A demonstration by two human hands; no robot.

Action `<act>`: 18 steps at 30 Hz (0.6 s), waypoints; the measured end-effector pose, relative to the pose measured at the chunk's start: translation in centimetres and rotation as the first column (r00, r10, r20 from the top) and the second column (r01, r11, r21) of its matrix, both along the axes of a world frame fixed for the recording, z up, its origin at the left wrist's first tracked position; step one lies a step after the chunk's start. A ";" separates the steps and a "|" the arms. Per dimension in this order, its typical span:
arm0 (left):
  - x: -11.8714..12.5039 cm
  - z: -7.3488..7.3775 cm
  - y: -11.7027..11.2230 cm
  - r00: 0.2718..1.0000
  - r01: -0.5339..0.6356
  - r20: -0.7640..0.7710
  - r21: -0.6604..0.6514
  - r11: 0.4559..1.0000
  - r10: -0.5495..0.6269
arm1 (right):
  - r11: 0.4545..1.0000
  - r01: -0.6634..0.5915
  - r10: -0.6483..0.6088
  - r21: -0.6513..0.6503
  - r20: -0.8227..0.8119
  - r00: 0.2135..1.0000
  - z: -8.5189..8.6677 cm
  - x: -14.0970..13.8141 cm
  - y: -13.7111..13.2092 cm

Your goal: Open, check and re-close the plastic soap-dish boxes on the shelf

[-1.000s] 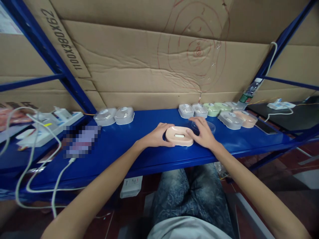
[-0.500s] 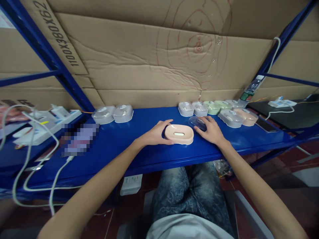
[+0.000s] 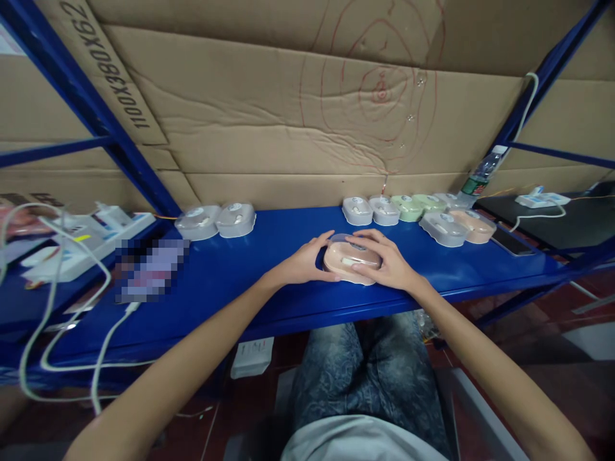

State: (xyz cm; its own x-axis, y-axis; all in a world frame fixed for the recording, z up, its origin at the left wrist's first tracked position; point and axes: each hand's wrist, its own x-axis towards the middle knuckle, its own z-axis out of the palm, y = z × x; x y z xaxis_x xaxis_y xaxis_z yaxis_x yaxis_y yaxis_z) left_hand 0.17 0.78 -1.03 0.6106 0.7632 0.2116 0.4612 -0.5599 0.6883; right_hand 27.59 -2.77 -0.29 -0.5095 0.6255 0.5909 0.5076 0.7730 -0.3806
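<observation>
A person seated at a blue tabletop [image 3: 288, 227] has both hands on a pink box [image 3: 335, 261], which sits a little in from the front edge. The left hand [image 3: 305, 261] is spread in a wide curve around the box's left end, thumb on the near side, fingers on the far side. The right hand [image 3: 391, 266] holds a clear lid [image 3: 369, 255] over the box, thumb near and fingers far. Whether the lid is fully seated is too small to tell.

If the lid is off line with the rim, pressing it could leave one side raised or tip the box. A one-sided push toward the person might also slide the box to the front edge, which is close.

Behind, cardboard [image 3: 240, 109] walls off the reach. To the right, gray boxes [image 3: 442, 228] and green boxes [image 3: 408, 208] crowd the back, limiting the right hand. To the left, more room: blue surface stretches from the left hand to two covered boxes [image 3: 236, 221] at the back.
</observation>
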 end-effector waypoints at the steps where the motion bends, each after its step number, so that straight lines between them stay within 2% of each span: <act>1: 0.0 -0.1 0.0 1.000 -0.001 0.002 -0.007 1.000 0.001 | 1.000 0.000 0.000 0.009 0.021 1.000 0.1 -0.3 -0.1; 7: -0.1 -0.3 0.3 1.000 -0.010 -0.020 0.002 1.000 0.010 | 0.997 0.027 -0.037 0.079 0.135 0.990 0.1 -1.0 -0.5; 18: -0.1 -0.3 0.5 1.000 0.002 -0.023 0.025 1.000 -0.002 | 0.995 0.040 -0.053 0.088 0.155 0.987 -0.4 -1.0 -0.3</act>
State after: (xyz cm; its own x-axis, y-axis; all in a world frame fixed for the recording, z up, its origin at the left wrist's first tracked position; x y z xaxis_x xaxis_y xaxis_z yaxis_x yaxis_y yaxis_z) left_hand 0.08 1.25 -1.32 0.6171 0.7566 0.2163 0.4759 -0.5777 0.6631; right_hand 26.58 -3.03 -0.70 -0.5715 0.6022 0.5574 0.5919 0.7730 -0.2283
